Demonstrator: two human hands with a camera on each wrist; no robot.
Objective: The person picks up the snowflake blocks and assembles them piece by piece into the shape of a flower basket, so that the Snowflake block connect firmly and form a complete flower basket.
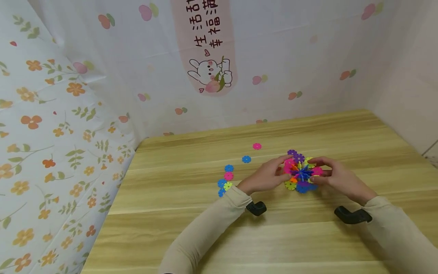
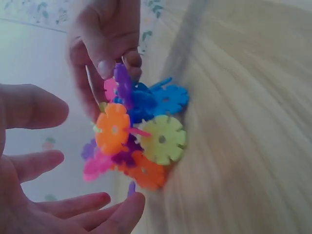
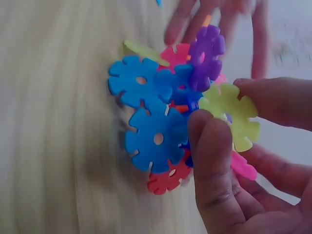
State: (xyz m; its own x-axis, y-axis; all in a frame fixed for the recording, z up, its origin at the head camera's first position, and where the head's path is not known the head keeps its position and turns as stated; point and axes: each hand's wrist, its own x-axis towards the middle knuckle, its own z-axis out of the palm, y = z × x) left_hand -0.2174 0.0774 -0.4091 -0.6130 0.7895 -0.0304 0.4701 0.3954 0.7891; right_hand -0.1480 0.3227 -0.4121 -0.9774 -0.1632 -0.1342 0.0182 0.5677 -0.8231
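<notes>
A cluster of interlocked snowflake discs (image 1: 302, 173) in blue, pink, orange, purple and yellow is close over the table, between the two hands. My right hand (image 1: 345, 180) pinches it from the right side; in the right wrist view, thumb and fingers are around a yellow disc (image 3: 231, 114) of the cluster. At the left side my left hand (image 1: 268, 175) has its fingers spread, and in the left wrist view a fingertip lies right at a small purple edge (image 2: 131, 187). Two blue discs (image 3: 157, 139) and a red one face the table side.
Several loose discs lie on the wooden table (image 1: 164, 220) left of the cluster: a pink one (image 1: 257, 146) farthest back, a blue one (image 1: 246, 159), then a blue, pink and yellow group (image 1: 228, 176) near the left forearm. A printed cloth (image 1: 154, 68) hangs behind the table.
</notes>
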